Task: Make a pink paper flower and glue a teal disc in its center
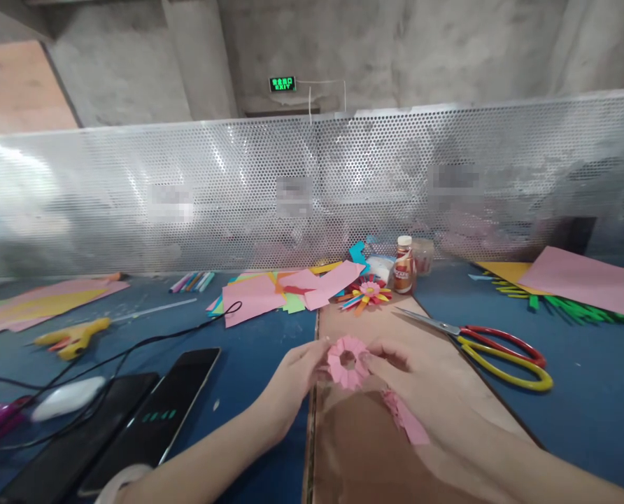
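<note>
Between my two hands is a pink paper ring [339,371] with a frilled, petal-like edge and a round hole in its middle. My left hand [304,367] pinches its left side, fingertips closed on the paper. On the opposite side, the thumb and fingers of my right hand [409,374] grip the rim. Below my right hand a strip of pink paper [413,427], fringed at one end, shows partly; whether it hangs from that hand or lies on the board is unclear. All this is just above a brown cardboard board [354,448].
Scissors [493,350] with red and yellow handles lie to the right. Behind are a multicoloured paper flower [369,292], a brown bottle [403,269] and coloured paper sheets [259,297]. Leftward lie a yellow glue gun [75,339], a black cable [149,341] and a phone [159,413].
</note>
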The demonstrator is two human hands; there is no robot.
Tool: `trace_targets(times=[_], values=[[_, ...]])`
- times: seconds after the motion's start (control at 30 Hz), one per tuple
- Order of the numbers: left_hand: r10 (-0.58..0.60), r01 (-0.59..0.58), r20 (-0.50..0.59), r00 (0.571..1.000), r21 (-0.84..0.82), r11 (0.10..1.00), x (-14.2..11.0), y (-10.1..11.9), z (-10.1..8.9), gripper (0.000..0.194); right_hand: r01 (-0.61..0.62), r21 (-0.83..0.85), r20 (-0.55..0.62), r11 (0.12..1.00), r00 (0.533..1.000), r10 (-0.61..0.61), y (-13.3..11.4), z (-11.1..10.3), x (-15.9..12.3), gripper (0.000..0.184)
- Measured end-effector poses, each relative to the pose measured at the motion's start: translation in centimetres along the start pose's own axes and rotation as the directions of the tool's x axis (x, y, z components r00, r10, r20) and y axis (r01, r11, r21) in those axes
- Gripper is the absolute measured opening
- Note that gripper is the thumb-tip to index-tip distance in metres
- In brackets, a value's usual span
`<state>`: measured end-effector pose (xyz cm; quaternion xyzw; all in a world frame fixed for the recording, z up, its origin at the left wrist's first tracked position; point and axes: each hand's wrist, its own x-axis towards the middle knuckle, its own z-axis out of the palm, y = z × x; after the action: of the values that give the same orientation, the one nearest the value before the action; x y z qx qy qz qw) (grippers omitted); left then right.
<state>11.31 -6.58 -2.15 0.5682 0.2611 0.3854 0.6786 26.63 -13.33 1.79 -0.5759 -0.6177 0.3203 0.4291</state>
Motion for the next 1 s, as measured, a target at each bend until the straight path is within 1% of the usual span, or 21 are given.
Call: trace_targets(times=[0.03,0.07,0.17,0.3,0.43,0.6,0.73,0.8,0.87,0.93,1.0], values=[[0.020,-0.020,-0.010,1.000,0.039,0.999,0.0,0.0,-0.1,0.025,0.004,0.011,0.003,1.000,1.000,-0.004,0.0,0.0,0.0,0.025],[0.036,-0.035,-0.008,0.999,0.074,0.997,0.0,0.1,-0.1,0.021,0.006,0.017,0.004,1.000,1.000,-0.006,0.0,0.0,-0.1,0.024],[0.063,-0.064,0.013,0.998,0.138,0.988,-0.1,0.3,-0.2,0.024,-0.007,0.009,-0.005,1.000,1.000,0.007,0.3,0.1,-0.2,0.024],[0.099,-0.094,-0.016,0.995,0.207,0.974,-0.1,0.3,-0.1,0.019,-0.015,-0.021,-0.018,1.000,1.000,0.014,0.9,0.4,-0.2,0.019],[0.141,-0.133,-0.019,0.990,0.219,0.966,-0.1,0.3,-0.2,0.017,-0.004,-0.040,-0.025,0.999,1.000,0.003,0.9,0.6,-0.1,0.019],[0.142,-0.127,-0.042,0.989,0.250,0.960,-0.1,0.7,-0.2,0.009,0.011,-0.037,-0.011,0.999,1.000,-0.012,0.5,0.8,-0.2,0.023],[0.132,-0.119,-0.055,0.990,0.190,0.974,-0.1,0.8,-0.2,0.006,0.019,-0.001,-0.022,1.000,1.000,-0.019,1.3,0.9,-0.3,0.024],[0.089,-0.081,-0.056,0.994,0.136,0.987,-0.1,0.5,-0.3,0.003,0.015,0.037,-0.026,0.999,1.000,-0.014,2.0,0.9,-0.3,0.024],[0.047,-0.041,-0.072,0.996,0.076,0.996,0.1,0.1,-0.6,0.005,0.001,0.074,-0.022,0.997,1.000,0.001,2.4,0.9,-0.3,0.025],[0.028,-0.025,-0.089,0.996,0.033,0.999,0.3,-0.2,-0.8,0.008,-0.013,0.094,-0.018,0.995,1.000,0.015,2.3,0.9,-0.4,0.026],[0.028,-0.026,-0.099,0.995,0.019,0.999,0.5,-0.4,-1.1,0.009,-0.014,0.108,-0.039,0.994,0.999,0.018,1.7,0.7,-0.5,0.026]])
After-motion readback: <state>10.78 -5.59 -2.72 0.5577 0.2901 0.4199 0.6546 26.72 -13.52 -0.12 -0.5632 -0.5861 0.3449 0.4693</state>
